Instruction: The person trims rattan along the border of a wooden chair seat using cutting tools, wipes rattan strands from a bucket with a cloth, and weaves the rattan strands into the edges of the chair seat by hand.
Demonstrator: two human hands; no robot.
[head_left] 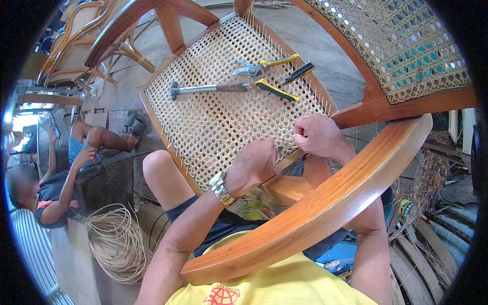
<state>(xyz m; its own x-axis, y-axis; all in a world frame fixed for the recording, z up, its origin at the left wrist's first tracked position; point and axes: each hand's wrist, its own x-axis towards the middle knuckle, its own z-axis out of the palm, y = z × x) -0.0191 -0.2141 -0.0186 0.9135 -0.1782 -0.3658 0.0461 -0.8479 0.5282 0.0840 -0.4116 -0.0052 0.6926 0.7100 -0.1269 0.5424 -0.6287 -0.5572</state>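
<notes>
A wooden chair with a woven cane seat stands in front of me, loose strand ends sticking up along its frame. My left hand, wearing a metal watch, is closed at the near edge of the seat; a small dark tip shows by its fingers, too little to name. Just right of it, my right hand is curled in a pinch over the near right corner, its contents hidden. On the weave lie a hammer, yellow-handled pruning shears and a screwdriver.
The chair's curved wooden armrest crosses over my lap and right arm. A caned backrest rises at the upper right. At left are a coil of rattan and a seated person. Rattan chairs stand behind.
</notes>
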